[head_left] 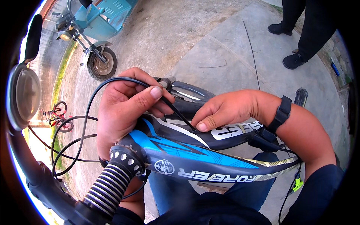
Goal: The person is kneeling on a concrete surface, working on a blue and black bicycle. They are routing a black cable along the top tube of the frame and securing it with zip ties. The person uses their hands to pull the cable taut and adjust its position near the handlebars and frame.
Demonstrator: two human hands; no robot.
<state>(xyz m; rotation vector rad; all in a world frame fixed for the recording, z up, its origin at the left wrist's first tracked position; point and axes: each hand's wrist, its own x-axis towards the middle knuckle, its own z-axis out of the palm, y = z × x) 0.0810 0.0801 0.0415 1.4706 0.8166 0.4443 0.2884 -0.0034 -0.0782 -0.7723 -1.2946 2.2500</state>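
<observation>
A blue, black and white bicycle frame (195,165) lies across my lap, its ribbed handlebar grip (108,183) pointing down left. My left hand (125,107) curls over the frame's front end and pinches a thin black cable (92,101) between thumb and fingers. My right hand (225,110) rests on the upper tube, thumb and fingertips pressing the same cable's lower end against the frame. A black strap (282,112) circles my right wrist. The cable loops out to the left and back under the handlebar.
A light blue three-wheeled vehicle (95,26) stands on the concrete at upper left. A small red bicycle (58,116) lies far left. Another person's black trousers and shoes (296,56) are at upper right. A round mirror (22,95) and dark handlebar fill the left edge.
</observation>
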